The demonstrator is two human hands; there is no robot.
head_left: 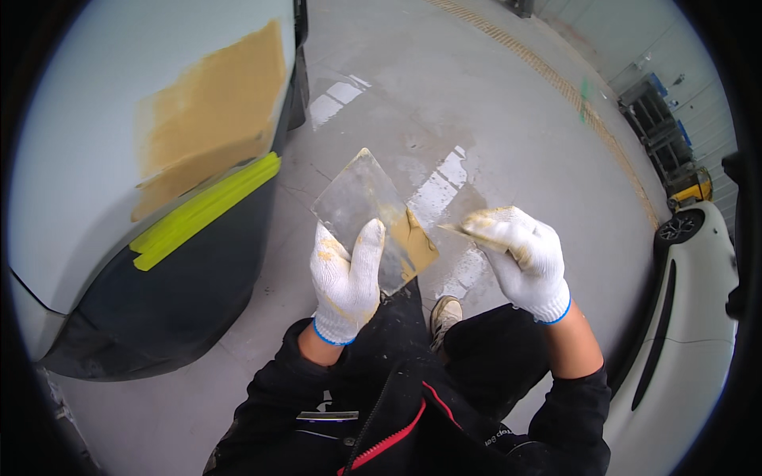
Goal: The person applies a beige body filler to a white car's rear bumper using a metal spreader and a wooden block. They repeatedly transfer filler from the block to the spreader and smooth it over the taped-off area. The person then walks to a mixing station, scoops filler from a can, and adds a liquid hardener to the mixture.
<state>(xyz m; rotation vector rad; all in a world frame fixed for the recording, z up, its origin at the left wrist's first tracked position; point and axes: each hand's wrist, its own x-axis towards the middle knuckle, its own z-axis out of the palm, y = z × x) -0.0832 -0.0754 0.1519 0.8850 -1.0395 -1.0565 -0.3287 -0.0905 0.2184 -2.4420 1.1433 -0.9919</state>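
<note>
My left hand (347, 278), in a white knit glove, grips a greyish flat mixing board (359, 193) with its thumb on top. Tan body filler (414, 243) lies along the board's right side. Just right of the board, my gloved right hand (524, 258) pinches a thin putty spreader (456, 230), its tip pointing toward the filler but apart from it. Both gloves carry tan smears. To the left stands a light car body panel (87, 119) with a broad tan filler patch (214, 103). Yellow-green masking tape (208, 208) runs beneath that patch.
Dark lower trim (171, 305) curves below the tape on the car. A white car (686, 317) stands at the right. Dark equipment (655, 119) lines the wall at the far right. The grey floor (508, 135) has shiny wet spots. My shoe (446, 313) shows below the board.
</note>
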